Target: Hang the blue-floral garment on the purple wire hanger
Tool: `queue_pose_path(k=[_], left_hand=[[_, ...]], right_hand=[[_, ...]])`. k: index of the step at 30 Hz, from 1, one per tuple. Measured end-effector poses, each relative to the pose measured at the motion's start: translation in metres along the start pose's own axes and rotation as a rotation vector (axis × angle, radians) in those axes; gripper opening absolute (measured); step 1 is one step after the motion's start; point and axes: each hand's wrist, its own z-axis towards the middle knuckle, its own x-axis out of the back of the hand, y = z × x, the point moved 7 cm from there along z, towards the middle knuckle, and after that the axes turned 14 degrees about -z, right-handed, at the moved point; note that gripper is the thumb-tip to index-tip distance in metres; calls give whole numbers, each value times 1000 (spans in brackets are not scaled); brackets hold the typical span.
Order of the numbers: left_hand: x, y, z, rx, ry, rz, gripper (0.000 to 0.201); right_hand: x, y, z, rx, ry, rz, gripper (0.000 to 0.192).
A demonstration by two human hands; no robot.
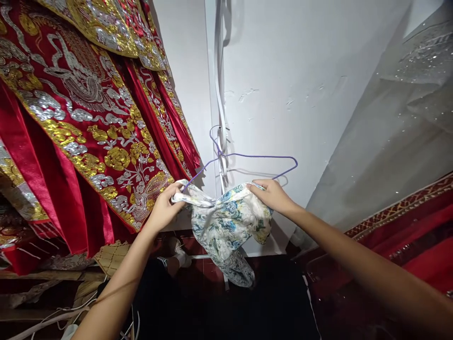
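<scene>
A white floral garment [226, 226] with blue and yellow print hangs between my two hands, its lower end trailing toward the floor. My left hand [168, 203] grips its upper left edge, fingers wrapped round the cloth. At the upper right edge, my right hand [271, 192] pinches the fabric between thumb and fingers. A purple wire hanger [260, 156] hangs by its hook from a white stand. The hanger's left arm runs down to the cloth at my left hand; its right arm slopes down behind my right hand. The hanger's lower bar is hidden.
The white stand [216, 71] rises against a white wall [283, 94]. Red garments [106, 118] with gold and silver embroidery hang close on the left. Sheer sparkly fabric [399, 123] and red cloth [417, 241] fill the right side. Cables [53, 317] lie at the lower left.
</scene>
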Motion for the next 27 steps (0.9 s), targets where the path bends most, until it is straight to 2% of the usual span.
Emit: queue_pose_path(k=[2, 4, 7, 8, 10, 12, 14, 16, 18, 19, 21, 22, 23, 25, 27], left_hand=[[-8, 14, 13, -46, -17, 22, 1], [-13, 22, 29, -56, -11, 10, 17], [-12, 19, 52, 31, -33, -124, 32], [-11, 14, 57, 81, -57, -188, 30], [-9, 3, 62, 184, -96, -310, 26], [-7, -6, 64, 271, -102, -427, 30], [-9, -12, 65, 340, -125, -507, 34], [-11, -16, 68, 392, -155, -546, 36], [-7, -20, 73, 430, -149, -543, 34], [-3, -23, 75, 444, -130, -528, 33], [8, -28, 79, 446, -42, -457, 33], [13, -29, 80, 431, 17, -402, 35], [17, -29, 80, 407, 68, -342, 36], [15, -20, 77, 330, 97, -239, 34], [-2, -2, 73, 197, 1, -163, 32]], right_hand=[[-10, -3, -5, 20, -36, 39, 47], [-12, -7, -12, 60, -60, 45, 46], [2, -8, -25, 98, -57, -81, 36], [11, -4, -29, 88, -39, -142, 46], [35, 7, -33, 43, 43, -248, 79], [59, 20, -31, -9, 152, -313, 97], [78, 31, -21, -46, 225, -345, 92], [93, 40, -8, -74, 222, -323, 66], [104, 45, 5, -94, 113, -241, 42], [107, 46, 9, -99, 18, -180, 39], [110, 44, 10, -115, -195, -13, 42], [110, 40, 8, -142, -259, 88, 46], [111, 36, 5, -186, -276, 195, 51], [107, 26, -1, -302, -203, 398, 59], [90, 9, -5, -363, -169, 551, 59]])
